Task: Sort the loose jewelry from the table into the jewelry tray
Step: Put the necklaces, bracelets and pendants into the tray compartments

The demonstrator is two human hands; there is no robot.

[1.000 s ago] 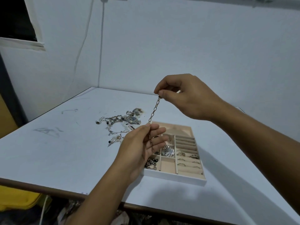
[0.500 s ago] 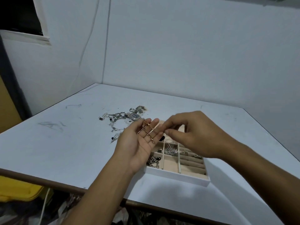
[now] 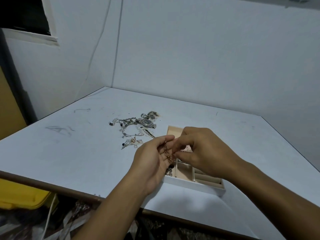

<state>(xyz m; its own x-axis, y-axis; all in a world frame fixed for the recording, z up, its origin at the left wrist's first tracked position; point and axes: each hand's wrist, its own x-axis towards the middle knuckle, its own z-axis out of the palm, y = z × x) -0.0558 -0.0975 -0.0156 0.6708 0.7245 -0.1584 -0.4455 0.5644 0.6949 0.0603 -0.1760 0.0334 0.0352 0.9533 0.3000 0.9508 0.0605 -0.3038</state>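
A gold link chain [image 3: 167, 151] lies gathered in the palm of my left hand [image 3: 152, 163], whose fingers curl up around it. My right hand [image 3: 202, 153] pinches the chain's lower end with thumb and forefinger, right against the left palm. Both hands hover over the left part of the jewelry tray [image 3: 194, 185], a white box with beige compartments; much of it is hidden by them. A dark chain piece [image 3: 169, 171] shows in the tray's near-left compartment. Loose jewelry [image 3: 129, 126] lies on the white table [image 3: 69, 153] behind, with a silver wristwatch [image 3: 147, 122] among it.
A pendant and small bits [image 3: 132, 142] lie just left of my left hand. The table's front edge [image 3: 52, 185] runs below my forearms. A yellow bin [image 3: 20, 196] sits under the table at left. White walls close off the back and right.
The chain hung stretched between my raised right hand and my left hand; my right hand came down and the chain is now bunched in my left palm, fingers curling over it.
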